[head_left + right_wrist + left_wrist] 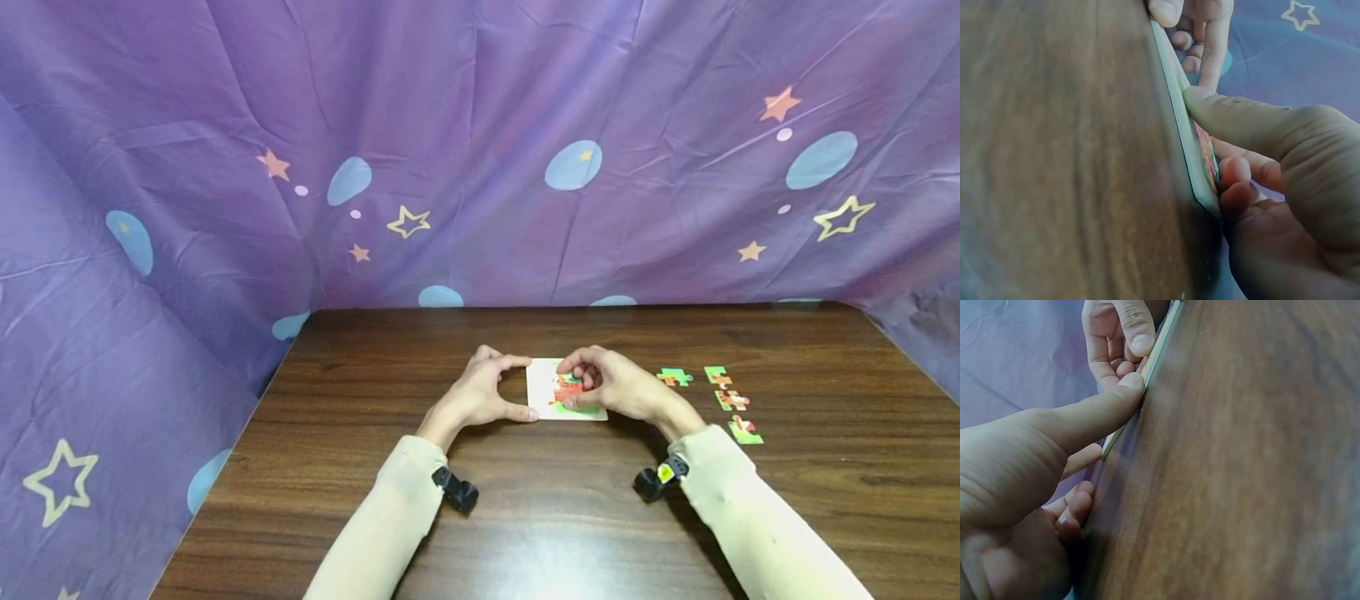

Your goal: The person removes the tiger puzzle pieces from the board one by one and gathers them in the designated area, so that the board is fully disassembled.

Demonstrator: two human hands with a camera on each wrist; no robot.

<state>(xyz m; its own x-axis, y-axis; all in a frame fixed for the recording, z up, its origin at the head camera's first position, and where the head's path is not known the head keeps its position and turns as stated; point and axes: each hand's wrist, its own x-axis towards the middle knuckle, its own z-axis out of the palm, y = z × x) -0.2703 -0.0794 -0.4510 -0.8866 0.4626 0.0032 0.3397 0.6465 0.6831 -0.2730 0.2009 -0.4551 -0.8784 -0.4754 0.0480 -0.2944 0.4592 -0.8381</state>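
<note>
A small white puzzle board [540,388] lies flat on the table, with red and green jigsaw pieces [567,390] on its right part. My left hand [474,398] holds the board's left side, the thumb at the near corner and the index finger at the far one. Over the right part is my right hand [628,388], its thumb and index finger spanning a puzzle piece on the board and partly covering it. In the right wrist view, the thumb [1222,112] rests by the near edge of the board [1180,125], and the other fingers curl beyond the coloured picture.
To the right lie several loose jigsaw pieces: a green and orange one [676,377] nearest the right hand, others [731,400] in a rough column. The brown wooden table [375,400] ends at a purple curtain [480,167] with stars.
</note>
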